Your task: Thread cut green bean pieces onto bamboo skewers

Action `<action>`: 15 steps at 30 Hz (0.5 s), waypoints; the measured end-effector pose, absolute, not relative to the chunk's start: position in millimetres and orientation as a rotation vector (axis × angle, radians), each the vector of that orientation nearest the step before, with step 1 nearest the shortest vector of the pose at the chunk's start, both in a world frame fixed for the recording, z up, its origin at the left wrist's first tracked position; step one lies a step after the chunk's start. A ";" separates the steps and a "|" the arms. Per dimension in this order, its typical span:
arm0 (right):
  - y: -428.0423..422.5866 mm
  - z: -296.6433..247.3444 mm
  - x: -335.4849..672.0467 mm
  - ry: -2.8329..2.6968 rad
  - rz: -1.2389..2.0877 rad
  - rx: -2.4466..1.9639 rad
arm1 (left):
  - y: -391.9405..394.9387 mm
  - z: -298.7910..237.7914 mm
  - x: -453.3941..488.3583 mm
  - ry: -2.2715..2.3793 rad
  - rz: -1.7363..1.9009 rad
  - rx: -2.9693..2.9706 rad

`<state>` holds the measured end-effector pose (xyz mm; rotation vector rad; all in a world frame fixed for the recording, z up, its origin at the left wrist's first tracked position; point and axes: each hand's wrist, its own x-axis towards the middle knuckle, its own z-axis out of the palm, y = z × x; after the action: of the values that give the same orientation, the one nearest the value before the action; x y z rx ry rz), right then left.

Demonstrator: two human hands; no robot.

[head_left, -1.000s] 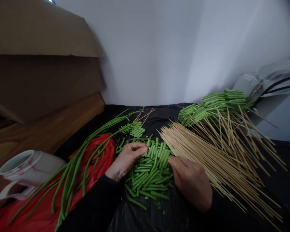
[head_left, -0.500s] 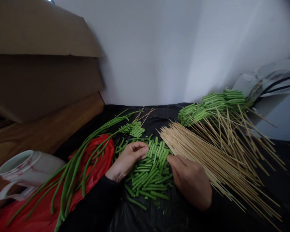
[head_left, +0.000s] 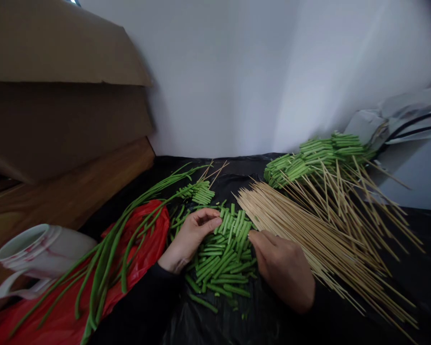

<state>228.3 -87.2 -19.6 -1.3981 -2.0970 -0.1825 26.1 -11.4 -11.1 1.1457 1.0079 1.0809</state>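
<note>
My left hand (head_left: 194,235) is closed, thumb and forefinger pinching the left end of a row of cut green bean pieces (head_left: 232,225). At the row's right end my right hand (head_left: 285,268) is closed in a pinch, a pale bit of a bamboo skewer (head_left: 250,235) showing at its fingertips; the rest of that skewer is hidden. Below the hands spreads a loose pile of cut green beans (head_left: 219,270). Beyond my left hand lie a few finished bean skewers (head_left: 203,192), their sticks pointing away.
Loose bamboo skewers (head_left: 301,225) fan out at right, with stacked skewered beans (head_left: 319,155) behind them. Long uncut beans (head_left: 107,249) rest across a red plastic bag (head_left: 154,239) at left, near a white mug (head_left: 57,249). A cardboard box (head_left: 64,110) and a white wall (head_left: 215,81) bound the back.
My left hand has shifted very slightly at the row's left end. The right hand and everything else look the same.
</note>
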 end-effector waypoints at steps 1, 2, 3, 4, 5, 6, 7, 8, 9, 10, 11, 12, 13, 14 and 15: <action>-87.0 -19.7 228.5 -2.098 -0.183 -1.401 | -10.8 -10.1 25.5 1.008 1.102 1.119; -86.8 -19.8 228.8 -2.098 -0.183 -1.402 | -9.7 -9.2 24.3 1.006 1.126 1.078; -86.5 -19.8 229.1 -2.097 -0.180 -1.403 | -8.4 -8.3 22.6 0.996 1.152 1.022; -86.3 -19.8 229.4 -2.094 -0.177 -1.403 | -6.9 -7.5 20.5 0.979 1.171 0.957; -86.2 -19.6 229.7 -2.091 -0.174 -1.398 | -5.6 -6.8 18.4 0.958 1.180 0.895; -86.1 -19.5 229.8 -2.090 -0.170 -1.393 | -4.5 -6.4 16.6 0.936 1.171 0.847; -86.2 -19.2 229.8 -2.088 -0.168 -1.387 | -3.8 -6.1 15.2 0.916 1.147 0.819; -86.3 -19.0 229.6 -2.083 -0.169 -1.383 | -3.6 -5.9 14.5 0.898 1.113 0.803; -86.5 -18.7 229.4 -2.077 -0.171 -1.379 | -3.8 -5.9 14.3 0.884 1.077 0.793; -86.7 -18.6 229.2 -2.070 -0.174 -1.374 | -4.2 -6.0 14.7 0.873 1.046 0.786; -86.8 -18.4 229.0 -2.065 -0.174 -1.368 | -4.7 -6.3 15.2 0.865 1.023 0.780; -87.0 -18.4 228.9 -2.059 -0.173 -1.363 | -5.2 -6.7 15.9 0.860 1.009 0.774; -87.0 -18.4 228.9 -2.056 -0.171 -1.357 | -5.4 -7.4 16.4 0.856 1.004 0.769; -87.1 -18.4 228.9 -2.055 -0.166 -1.352 | -5.5 -8.2 16.7 0.855 1.002 0.769; -87.1 -18.5 229.1 -2.055 -0.164 -1.348 | -5.3 -9.3 16.7 0.855 1.004 0.770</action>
<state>229.1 -87.1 -18.5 -1.3478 -2.0554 -0.1638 16.7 -5.3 -9.3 0.7704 0.8553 1.0035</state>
